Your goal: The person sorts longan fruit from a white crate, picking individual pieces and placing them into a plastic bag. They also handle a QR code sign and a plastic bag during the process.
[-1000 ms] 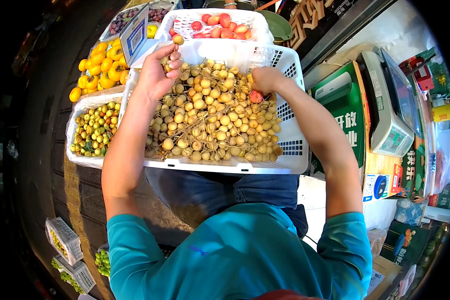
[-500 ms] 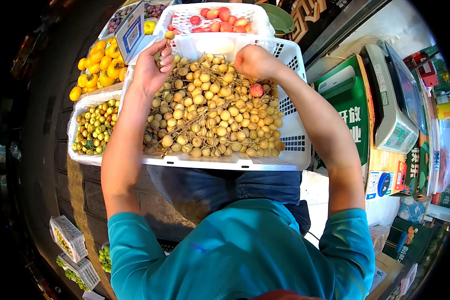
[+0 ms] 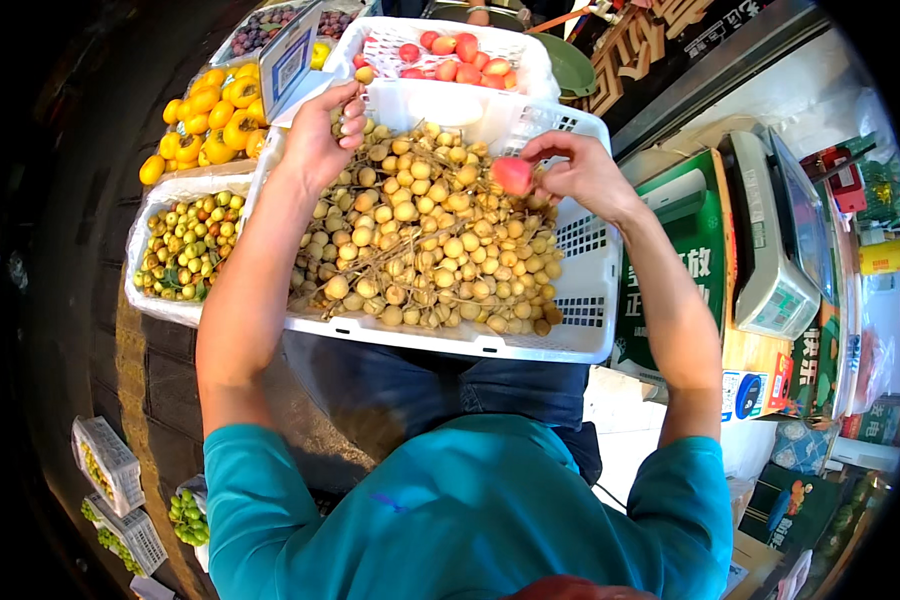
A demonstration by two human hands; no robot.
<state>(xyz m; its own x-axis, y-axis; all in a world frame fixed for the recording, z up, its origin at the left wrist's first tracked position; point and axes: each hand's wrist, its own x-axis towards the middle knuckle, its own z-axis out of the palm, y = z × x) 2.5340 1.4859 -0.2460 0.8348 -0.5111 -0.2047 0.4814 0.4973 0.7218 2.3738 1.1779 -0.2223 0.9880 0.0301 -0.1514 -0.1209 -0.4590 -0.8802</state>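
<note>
Sorting step: the right hand point(image 3: 580, 175) pinches a red fruit point(image 3: 513, 175) above the white crate point(image 3: 580, 300) of yellow fruit point(image 3: 420, 250). The left hand point(image 3: 320, 140) grips a yellow cluster at the far rim. Judged next: the red fruit needs moving out of the crate.

Right hand point(image 3: 582, 172) pinching pink fruit point(image 3: 513, 175), left hand point(image 3: 320, 135) among tan fruit point(image 3: 425, 240), white crate point(image 3: 582, 290)

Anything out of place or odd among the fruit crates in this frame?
One thing: a single pinkish-red fruit is pinched in the right hand over the white crate of small tan fruits. It matches the red fruits in the crate behind, not this one. The left hand rests on the tan pile. Nothing spilled or damaged.
</note>
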